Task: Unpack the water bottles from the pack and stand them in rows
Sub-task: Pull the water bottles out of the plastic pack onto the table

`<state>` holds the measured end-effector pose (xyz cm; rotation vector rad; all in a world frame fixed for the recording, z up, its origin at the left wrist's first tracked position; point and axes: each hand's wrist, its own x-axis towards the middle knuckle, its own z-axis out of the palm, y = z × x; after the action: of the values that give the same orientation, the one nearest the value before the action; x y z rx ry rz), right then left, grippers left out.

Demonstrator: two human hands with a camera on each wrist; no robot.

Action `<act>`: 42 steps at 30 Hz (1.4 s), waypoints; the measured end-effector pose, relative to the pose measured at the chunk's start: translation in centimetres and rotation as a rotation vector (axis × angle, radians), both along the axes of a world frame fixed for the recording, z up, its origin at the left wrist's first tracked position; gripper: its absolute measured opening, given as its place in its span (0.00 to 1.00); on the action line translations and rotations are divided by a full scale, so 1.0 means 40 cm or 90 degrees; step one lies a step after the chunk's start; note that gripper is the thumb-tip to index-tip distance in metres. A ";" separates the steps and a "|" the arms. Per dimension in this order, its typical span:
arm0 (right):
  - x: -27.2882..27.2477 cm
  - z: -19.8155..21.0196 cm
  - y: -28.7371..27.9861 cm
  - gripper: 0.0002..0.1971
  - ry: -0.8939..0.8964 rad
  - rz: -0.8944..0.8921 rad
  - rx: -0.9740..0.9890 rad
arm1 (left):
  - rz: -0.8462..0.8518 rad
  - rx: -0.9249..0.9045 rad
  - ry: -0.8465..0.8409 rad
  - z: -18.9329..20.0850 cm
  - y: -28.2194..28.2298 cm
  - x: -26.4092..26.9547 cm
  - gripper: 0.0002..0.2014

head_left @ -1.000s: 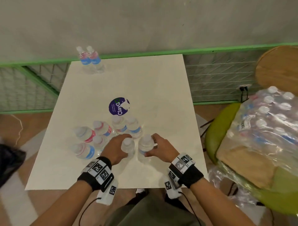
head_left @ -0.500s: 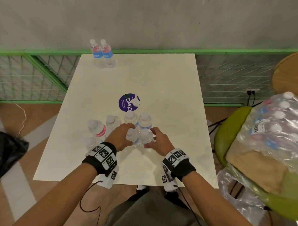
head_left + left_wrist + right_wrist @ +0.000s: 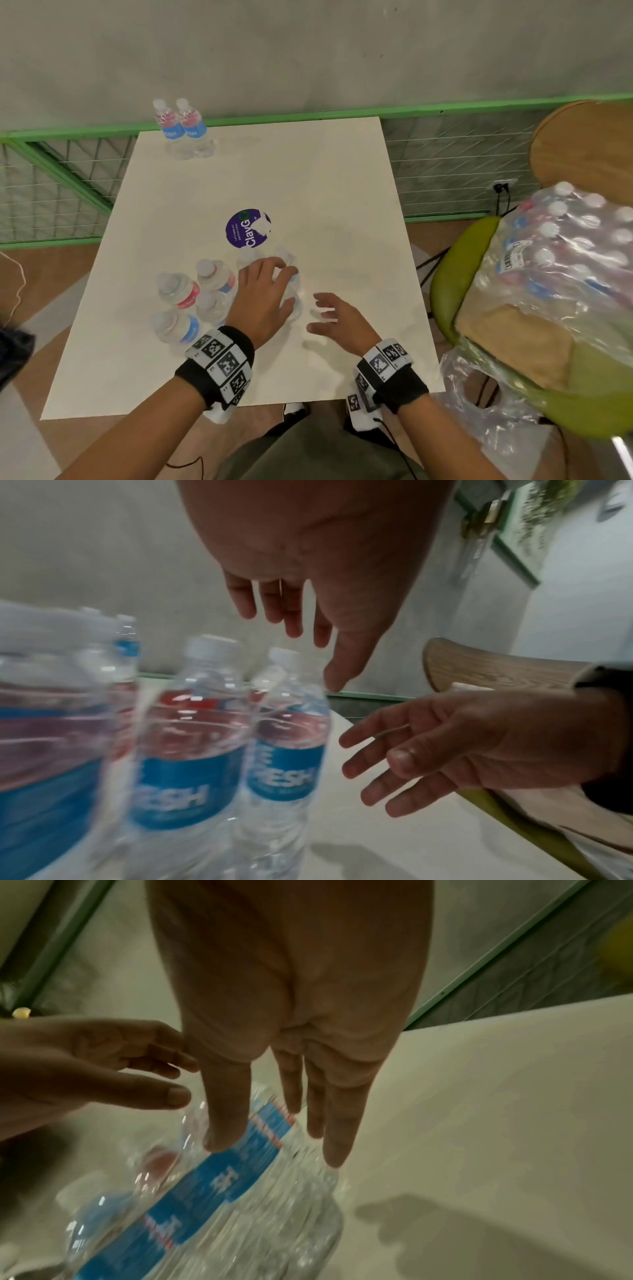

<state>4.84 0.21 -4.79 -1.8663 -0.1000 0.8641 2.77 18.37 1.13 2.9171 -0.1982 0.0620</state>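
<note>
On the white tabletop (image 3: 325, 192), the bottle cluster (image 3: 191, 301) is blurred, partly hidden under the left hand (image 3: 263, 301), whose spread fingers hover empty over caps. Right hand (image 3: 339, 322) beside it: fingers straight, holding nothing.

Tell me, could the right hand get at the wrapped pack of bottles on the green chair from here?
Probably yes: the right hand is open and holds nothing, and the pack lies on its side with nothing between.

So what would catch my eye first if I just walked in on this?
Probably the two open hands, left and right, spread over a cluster of water bottles at the white table's near left. Next, the shrink-wrapped pack on the green chair to the right, and the purple sticker mid-table.
</note>
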 end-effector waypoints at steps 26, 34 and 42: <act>0.013 0.007 -0.824 0.22 0.028 -0.609 -0.209 | -0.414 -0.181 0.421 -0.026 -0.781 0.215 0.32; -0.087 0.059 -0.738 0.24 -0.049 -0.318 0.069 | -0.369 -0.295 0.604 -0.025 -0.800 0.217 0.40; -0.009 0.030 -0.788 0.18 0.063 -0.351 -0.316 | -0.298 -0.330 0.496 -0.001 -0.700 0.244 0.19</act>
<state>4.49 -31.33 -3.60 -2.1397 0.7181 0.6194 12.53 -9.63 1.10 2.1176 -0.6010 -0.9198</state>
